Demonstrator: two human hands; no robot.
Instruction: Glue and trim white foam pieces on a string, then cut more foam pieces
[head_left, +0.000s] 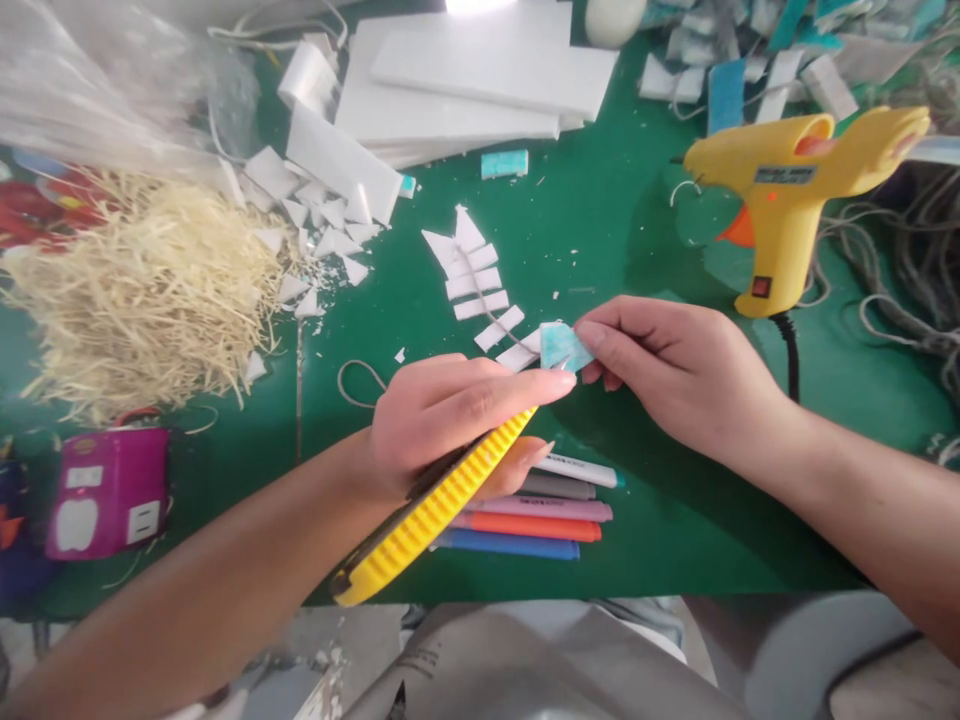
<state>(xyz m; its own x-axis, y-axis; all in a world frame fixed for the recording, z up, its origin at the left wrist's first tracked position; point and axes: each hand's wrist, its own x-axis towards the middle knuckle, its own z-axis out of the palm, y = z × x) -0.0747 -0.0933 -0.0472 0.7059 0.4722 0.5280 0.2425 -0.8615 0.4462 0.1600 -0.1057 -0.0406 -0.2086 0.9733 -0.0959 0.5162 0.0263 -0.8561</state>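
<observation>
My left hand (450, 415) grips a yellow utility knife (427, 520), its handle pointing back toward me and its tip near a small light-blue foam piece (562, 347). My right hand (675, 375) pinches that blue piece between thumb and fingers just above the green mat (600, 220). Right behind the blue piece lies a white foam fishbone shape (476, 285) made of several strips on a wire.
Several coloured markers (540, 510) lie under my left hand. A yellow glue gun (787, 190) stands at the right with its cord. White foam boards (472, 90) and offcuts (322, 215) lie behind, a heap of straw (142, 290) and a pink box (109, 490) at the left.
</observation>
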